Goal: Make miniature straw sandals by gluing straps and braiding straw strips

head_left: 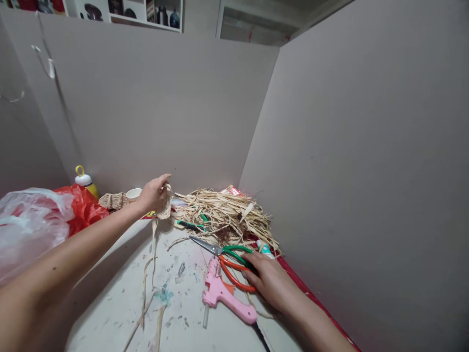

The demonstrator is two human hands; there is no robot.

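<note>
So the woven straw piece (167, 205) is held in the fingers of the left hand (152, 194), strands (154, 229) trailing below them. Fingers of the right hand (273, 278) are curled on the scissors (219, 250), pink glue gun (227, 297) just beside them, messy straw pile (223, 210) beyond.

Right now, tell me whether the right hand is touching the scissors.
Touching: the head view shows the right hand with its fingers against the handles of the scissors.
</note>
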